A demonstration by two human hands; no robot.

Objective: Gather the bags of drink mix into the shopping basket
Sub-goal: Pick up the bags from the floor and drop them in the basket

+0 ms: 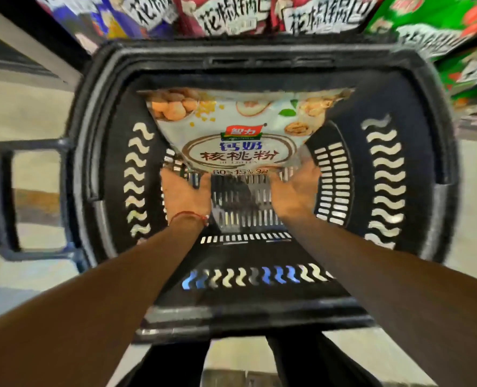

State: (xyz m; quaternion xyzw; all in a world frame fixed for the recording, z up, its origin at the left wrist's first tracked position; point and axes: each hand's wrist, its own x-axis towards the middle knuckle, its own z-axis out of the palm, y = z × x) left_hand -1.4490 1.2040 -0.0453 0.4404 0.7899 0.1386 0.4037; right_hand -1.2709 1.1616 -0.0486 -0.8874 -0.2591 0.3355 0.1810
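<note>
**First bag going into the basket**

Head view: I have both hands down inside the black shopping basket (427, 169). My left hand (185, 191) and right hand (294, 185) each hold a near corner of one bag of drink mix (231, 135), which leans against the basket's far wall with its lower edge near the floor. I see no other bag in the basket, so I judge the gathering barely begun. Snack bags on the shelf (231, 15) beyond the far rim look like different goods.

Glossy plastic bag (237, 129), matt black slotted plastic basket (416, 152)
</note>
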